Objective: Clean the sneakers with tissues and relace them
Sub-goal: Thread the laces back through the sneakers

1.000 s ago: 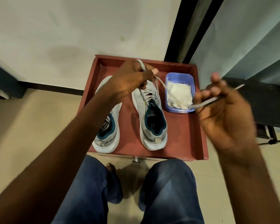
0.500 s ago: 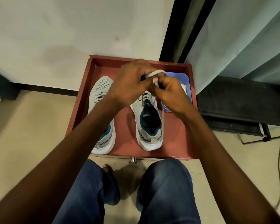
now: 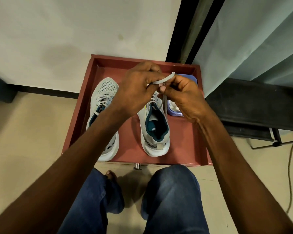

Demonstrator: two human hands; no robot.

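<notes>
Grey shoelace [image 3: 162, 80] arches between your two hands, just above the right sneaker [image 3: 156, 130]. Your left hand [image 3: 137, 88] pinches one end of the loop; your right hand [image 3: 181, 97] pinches the other, with a strand hanging from it to the shoe's eyelets. Left sneaker [image 3: 102, 105] lies under your left forearm. Purple tissue tub [image 3: 175, 113] sits mostly hidden beneath your right hand, inside the red-brown tray [image 3: 189, 141].

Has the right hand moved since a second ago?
Yes. The right hand has come in from beyond the tray's right edge to meet the left hand over the right sneaker, pinching the lace.
</notes>
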